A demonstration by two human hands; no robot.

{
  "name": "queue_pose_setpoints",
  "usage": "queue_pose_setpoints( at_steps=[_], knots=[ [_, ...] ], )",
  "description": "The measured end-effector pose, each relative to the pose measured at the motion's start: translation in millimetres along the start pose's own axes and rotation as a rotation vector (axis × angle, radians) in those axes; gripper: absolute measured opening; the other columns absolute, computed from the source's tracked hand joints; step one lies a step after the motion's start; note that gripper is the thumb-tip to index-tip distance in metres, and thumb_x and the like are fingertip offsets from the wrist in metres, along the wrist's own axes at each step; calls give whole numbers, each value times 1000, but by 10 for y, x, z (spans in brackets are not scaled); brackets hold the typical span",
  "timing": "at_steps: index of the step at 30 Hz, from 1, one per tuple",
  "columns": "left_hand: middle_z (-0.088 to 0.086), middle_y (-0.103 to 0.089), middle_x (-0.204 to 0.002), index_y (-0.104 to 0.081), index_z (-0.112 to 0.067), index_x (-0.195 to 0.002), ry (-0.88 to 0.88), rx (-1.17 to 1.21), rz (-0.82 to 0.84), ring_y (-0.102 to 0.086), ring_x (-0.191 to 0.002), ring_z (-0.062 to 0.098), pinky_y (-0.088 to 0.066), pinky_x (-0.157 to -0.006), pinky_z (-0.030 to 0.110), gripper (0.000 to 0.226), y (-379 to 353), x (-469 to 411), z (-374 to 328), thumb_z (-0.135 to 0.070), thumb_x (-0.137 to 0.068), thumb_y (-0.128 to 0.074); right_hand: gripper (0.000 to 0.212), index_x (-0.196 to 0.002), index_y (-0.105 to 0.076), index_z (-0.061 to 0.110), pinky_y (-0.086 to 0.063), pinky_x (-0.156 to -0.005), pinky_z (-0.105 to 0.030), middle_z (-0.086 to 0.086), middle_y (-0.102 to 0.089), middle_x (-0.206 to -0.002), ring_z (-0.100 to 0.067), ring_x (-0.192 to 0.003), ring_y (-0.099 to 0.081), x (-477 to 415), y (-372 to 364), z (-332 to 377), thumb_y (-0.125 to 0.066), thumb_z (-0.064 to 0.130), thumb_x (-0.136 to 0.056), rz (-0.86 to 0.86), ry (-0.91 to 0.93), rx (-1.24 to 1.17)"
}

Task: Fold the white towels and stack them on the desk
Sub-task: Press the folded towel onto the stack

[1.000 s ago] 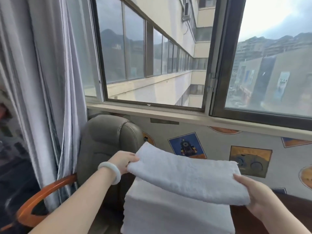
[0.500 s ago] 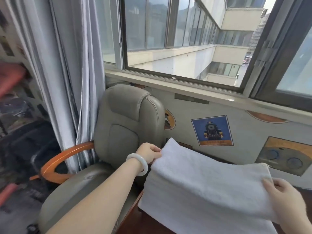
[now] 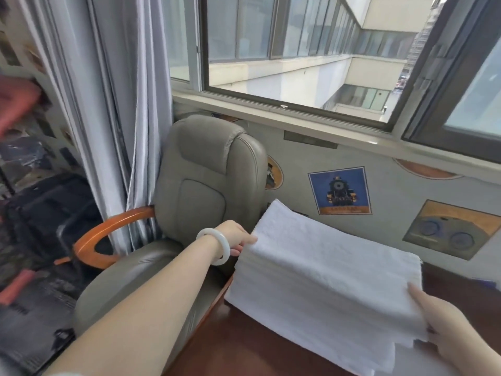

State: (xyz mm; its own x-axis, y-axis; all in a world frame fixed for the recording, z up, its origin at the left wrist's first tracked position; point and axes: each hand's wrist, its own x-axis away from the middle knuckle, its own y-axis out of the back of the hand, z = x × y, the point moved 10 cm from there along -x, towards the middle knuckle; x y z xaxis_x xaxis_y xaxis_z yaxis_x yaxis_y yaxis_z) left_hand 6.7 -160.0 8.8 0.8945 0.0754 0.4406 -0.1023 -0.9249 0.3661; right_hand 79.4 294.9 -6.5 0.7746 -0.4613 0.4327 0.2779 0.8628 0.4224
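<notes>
A folded white towel (image 3: 325,256) lies on top of a tall stack of white towels (image 3: 284,302) at the left end of the dark wooden desk (image 3: 244,348). My left hand (image 3: 235,237), with a white bangle on the wrist, pinches the top towel's far left corner. My right hand (image 3: 444,329) grips its near right edge, thumb on top. The towel looks level with the stack; whether it rests fully on it I cannot tell.
A grey leather chair (image 3: 206,185) with an orange wooden armrest (image 3: 108,234) stands left of the desk, touching its edge. Grey curtains (image 3: 113,104) hang behind it. An open window (image 3: 311,50) is above a wall with train pictures (image 3: 339,191). Dark bags (image 3: 48,207) sit far left.
Both hands have lowered the folded towel onto the stack. The view has tilted down and left, showing more of the chair and desk.
</notes>
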Motion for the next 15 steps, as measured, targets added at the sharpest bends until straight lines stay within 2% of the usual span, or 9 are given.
queue_pose_setpoints(
  at_steps=[3,5,7,9,10,12,13,15],
  knots=[
    [6,-68,-96,-68,-11,-99,-9,-126,-86,-66,-89,22,-57,-86,35,19,-10,0,29,-27,-90,-70,38,-105,-66,8,-50,-73,-38,-12,-68,-104,-34,-92,-63,86,-85,-170,-62,44,-93,56,-43,-135],
    [5,-63,-86,-63,-10,-85,-26,-224,-180,-62,-78,27,-55,-79,34,18,-28,23,4,-27,-89,-67,44,-113,-66,10,-51,-71,-36,-10,-68,-113,-33,-101,-63,70,-74,-265,-66,47,-89,84,-26,-194],
    [4,-50,-74,-51,-12,-73,-26,-292,-289,-49,-67,25,-44,-67,31,25,-79,100,-16,-27,-90,-62,46,-112,-67,8,-53,-76,-40,-11,-67,-116,-33,-103,-64,7,-60,-354,-69,47,-87,74,-20,-211],
    [4,-45,-69,-49,-12,-71,3,-267,-379,-45,-63,24,-40,-62,32,27,-128,215,33,-27,-91,-59,50,-108,-67,3,-54,-82,-44,-15,-66,-116,-36,-103,-63,8,-60,-385,-72,47,-84,52,-7,-220],
    [5,-48,-71,-51,-10,-73,25,-220,-400,-51,-65,27,-44,-64,34,27,-153,254,86,-28,-92,-58,50,-104,-67,1,-53,-85,-45,-17,-66,-114,-38,-103,-63,34,-65,-367,-72,46,-84,47,2,-226],
    [8,-57,-83,-58,-9,-80,73,-15,-412,-65,-78,34,-55,-81,42,22,-175,289,239,-27,-92,-60,47,-98,-65,-1,-50,-84,-45,-17,-66,-107,-37,-98,-62,56,-71,-370,-71,44,-86,28,0,-246],
    [9,-60,-90,-60,-9,-84,82,123,-411,-68,-82,32,-55,-89,44,17,-190,307,301,-22,-93,-62,45,-97,-64,-1,-49,-81,-44,-15,-65,-102,-33,-92,-61,71,-71,-373,-70,43,-87,27,-2,-264],
    [10,-61,-98,-63,-8,-91,82,334,-392,-67,-78,26,-56,-92,42,6,-206,324,365,-13,-93,-63,43,-95,-60,2,-46,-77,-40,-10,-61,-95,-25,-80,-57,165,-93,-393,-70,43,-88,57,-20,-306]
  ],
)
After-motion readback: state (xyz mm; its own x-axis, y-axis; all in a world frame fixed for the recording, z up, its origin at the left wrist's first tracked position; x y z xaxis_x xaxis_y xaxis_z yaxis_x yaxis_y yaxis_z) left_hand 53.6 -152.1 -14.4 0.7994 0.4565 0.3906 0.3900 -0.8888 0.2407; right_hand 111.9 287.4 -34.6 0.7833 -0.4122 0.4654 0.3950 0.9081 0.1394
